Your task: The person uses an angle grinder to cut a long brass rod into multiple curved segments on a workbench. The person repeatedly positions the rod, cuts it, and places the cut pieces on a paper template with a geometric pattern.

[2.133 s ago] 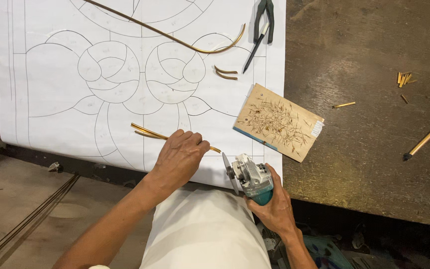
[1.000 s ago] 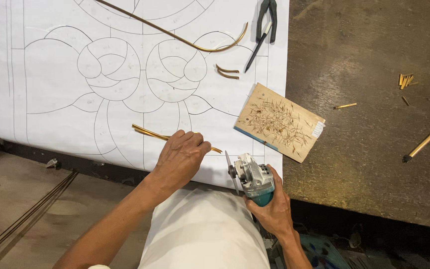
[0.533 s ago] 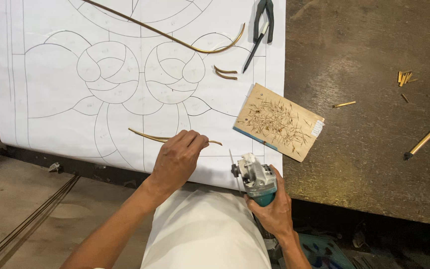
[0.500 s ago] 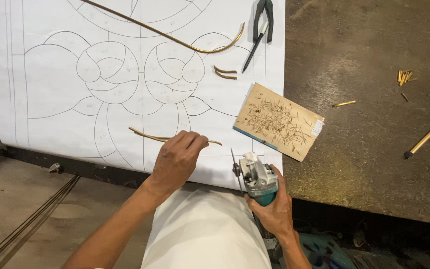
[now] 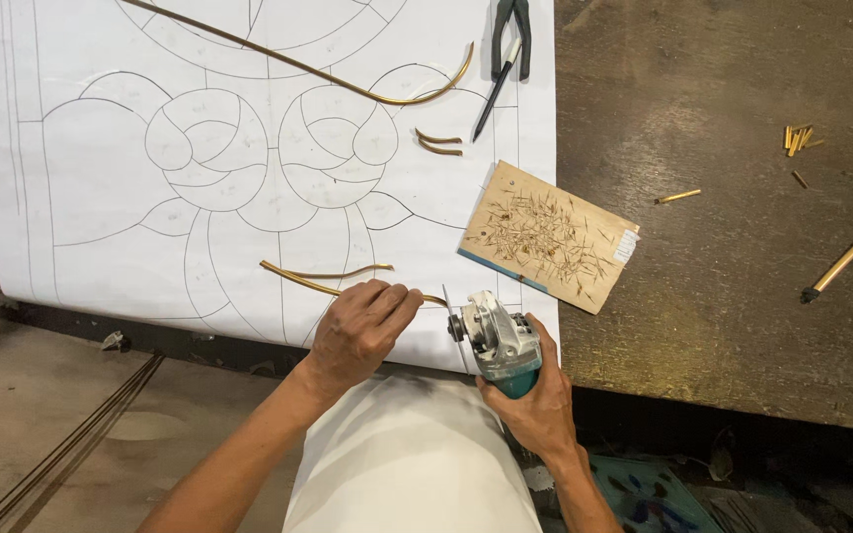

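My left hand (image 5: pixel 359 330) pinches a thin curved brass strip (image 5: pixel 300 281) that lies on a large white paper pattern (image 5: pixel 120 188) with black curved outlines. The strip's right end reaches toward the disc of a small teal and grey angle grinder (image 5: pixel 497 341). My right hand (image 5: pixel 537 400) grips the grinder's body at the near edge of the table. A second short curved brass piece (image 5: pixel 348 270) lies just above the held strip.
A long curved brass strip (image 5: pixel 348 87) and two short bent pieces (image 5: pixel 438 144) rest on the paper. Black pliers (image 5: pixel 507 25) lie at the top. A scratched wooden board (image 5: pixel 548 236) sits right of the paper. Brass offcuts (image 5: pixel 797 138) and a brush (image 5: pixel 851 255) lie on the dark table.
The grinder has shifted slightly right and toward the strip's end. My left hand slid a little right along the strip, and a second short curved piece now shows above it.
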